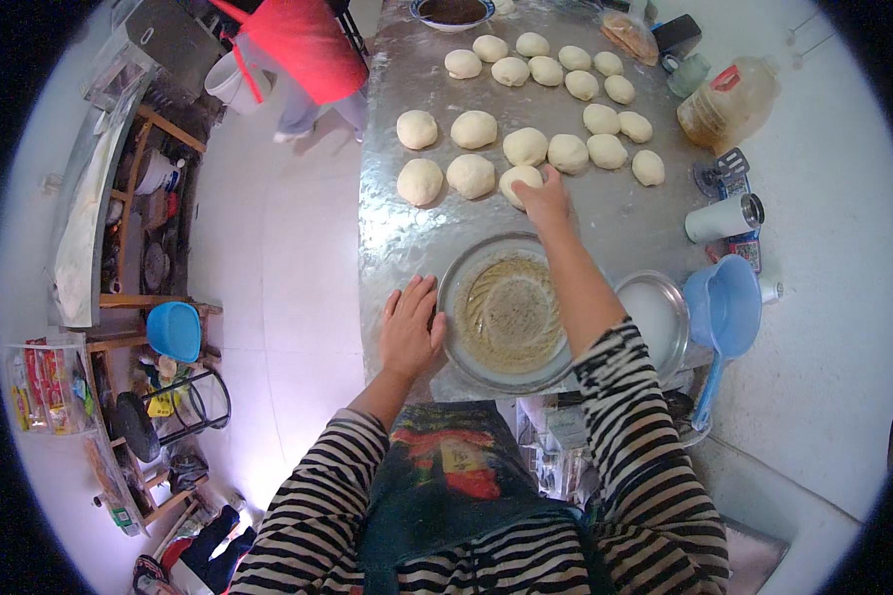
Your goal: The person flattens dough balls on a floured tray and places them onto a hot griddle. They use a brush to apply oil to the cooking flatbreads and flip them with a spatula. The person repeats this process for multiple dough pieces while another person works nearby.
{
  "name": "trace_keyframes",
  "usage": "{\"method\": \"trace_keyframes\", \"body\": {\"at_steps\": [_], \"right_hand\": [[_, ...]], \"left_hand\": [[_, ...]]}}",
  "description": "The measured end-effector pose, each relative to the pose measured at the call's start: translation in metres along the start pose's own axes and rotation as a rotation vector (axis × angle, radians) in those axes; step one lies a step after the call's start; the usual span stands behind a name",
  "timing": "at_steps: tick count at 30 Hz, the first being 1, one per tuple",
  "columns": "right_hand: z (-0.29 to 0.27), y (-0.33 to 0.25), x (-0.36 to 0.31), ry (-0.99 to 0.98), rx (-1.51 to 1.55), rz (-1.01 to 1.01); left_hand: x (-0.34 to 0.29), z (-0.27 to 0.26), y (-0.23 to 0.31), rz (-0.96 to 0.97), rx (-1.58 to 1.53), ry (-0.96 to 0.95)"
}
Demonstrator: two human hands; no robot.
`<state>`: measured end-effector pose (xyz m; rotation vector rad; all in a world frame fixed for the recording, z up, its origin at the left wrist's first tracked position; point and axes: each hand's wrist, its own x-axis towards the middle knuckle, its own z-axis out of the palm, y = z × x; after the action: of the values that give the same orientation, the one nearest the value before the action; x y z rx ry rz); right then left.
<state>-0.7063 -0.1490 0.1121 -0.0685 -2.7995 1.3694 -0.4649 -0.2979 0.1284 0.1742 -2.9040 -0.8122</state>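
Observation:
My right hand (548, 202) reaches across the metal table and has its thumb and fingers around a pale dough ball (516, 184), the nearest of the middle group. Part of its grip is hidden behind the hand. My left hand (412, 330) lies flat on the tabletop, fingers stretched out, holding nothing. Just right of it sits a round metal pan (455, 342) with a tan, dark-speckled paste (514, 307) spread in swirls over its bottom. My right forearm passes over the pan's right side. Other dough balls (473, 129) stand in loose rows beyond.
To the pan's right are a metal bowl (671, 288) and a blue long-handled dipper (734, 297). A white tumbler (719, 218), a spatula (730, 166) and a large plastic jug (729, 104) line the right edge. A patterned bowl (453, 12) stands far back; a person in red (303, 50) is left.

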Motion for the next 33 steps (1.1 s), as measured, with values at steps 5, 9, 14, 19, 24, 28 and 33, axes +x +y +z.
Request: {"method": "trace_keyframes", "body": {"at_steps": [5, 9, 14, 19, 24, 28, 33], "right_hand": [[-0.051, 0.001, -0.127, 0.094, -0.123, -0.499], [-0.084, 0.017, -0.193, -0.204, -0.072, -0.453], [-0.062, 0.012, -0.178, -0.038, -0.228, -0.429], [-0.058, -0.001, -0.175, -0.41, -0.65, -0.623], [-0.043, -0.008, -0.167, -0.409, -0.653, -0.617], [-0.019, -0.008, -0.162, -0.248, -0.597, -0.555], [-0.038, 0.01, -0.181, -0.282, -0.682, -0.404]], "left_hand": [[0.001, 0.002, -0.003, 0.025, 0.016, 0.025], [0.0, 0.006, -0.005, 0.032, -0.009, 0.054], [0.0, 0.007, -0.007, 0.067, 0.004, 0.091], [-0.001, 0.009, -0.008, 0.061, -0.005, 0.08], [0.0, 0.009, -0.012, 0.047, 0.01, 0.032], [0.005, 0.009, 0.003, -0.068, -0.055, -0.024], [0.015, 0.042, 0.063, 0.043, -0.106, -0.257]]}}
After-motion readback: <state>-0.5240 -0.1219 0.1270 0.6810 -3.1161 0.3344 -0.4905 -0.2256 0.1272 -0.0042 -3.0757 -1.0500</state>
